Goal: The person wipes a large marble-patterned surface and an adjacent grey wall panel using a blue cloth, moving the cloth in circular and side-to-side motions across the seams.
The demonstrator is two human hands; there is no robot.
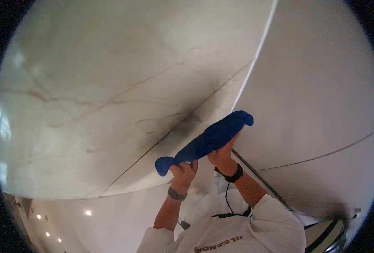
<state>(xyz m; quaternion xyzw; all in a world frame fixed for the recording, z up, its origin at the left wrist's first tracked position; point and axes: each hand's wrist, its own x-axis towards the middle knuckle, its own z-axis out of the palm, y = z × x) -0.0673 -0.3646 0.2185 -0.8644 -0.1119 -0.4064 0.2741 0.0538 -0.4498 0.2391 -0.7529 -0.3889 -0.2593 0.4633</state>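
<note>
A dark blue cloth is stretched slantwise between my two hands, its far right end higher in view than its near left end. Gripping the cloth's near edge toward its left end is my left hand, fingers curled against it. My right hand grasps the same edge farther right, with part of its fingers hidden by the cloth. Both wrists carry dark bands. Beyond the cloth spreads a glossy, marble-look panel with brownish veins and a dark seam; I cannot tell whether the cloth touches it.
A pale plain wall lies to the right, divided from the panel by a white strip. A dark rail or edge runs past my right forearm. Black curved parts stand at lower right. Small lights shine at lower left.
</note>
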